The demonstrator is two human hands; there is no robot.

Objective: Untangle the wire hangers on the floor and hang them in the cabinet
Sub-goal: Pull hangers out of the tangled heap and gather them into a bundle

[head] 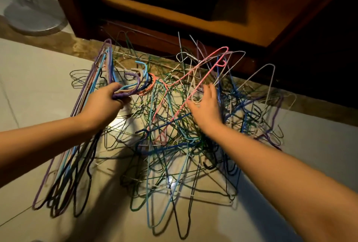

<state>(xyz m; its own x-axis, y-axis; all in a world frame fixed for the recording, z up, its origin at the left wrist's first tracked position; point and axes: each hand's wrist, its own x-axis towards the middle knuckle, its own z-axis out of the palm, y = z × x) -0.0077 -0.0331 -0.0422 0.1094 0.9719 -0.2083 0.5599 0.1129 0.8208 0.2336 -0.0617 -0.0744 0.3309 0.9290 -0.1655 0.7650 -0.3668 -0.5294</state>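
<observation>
Hangers (170, 141) on floor (38, 79); cabinet (174, 34) perhaps open

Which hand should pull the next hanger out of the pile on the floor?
Right, probably. The left hand grips a bundle of hangers by their hooks, so it is occupied. The right hand is empty, fingers spread over the tangled pile, close by the pink hanger.

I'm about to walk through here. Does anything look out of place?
Yes: a pile of wire hangers lies on the floor in front of the cabinet, knotted together at all angles. The left hand grips a tidy bundle by the hooks; the right hand reaches into the pile.
</observation>
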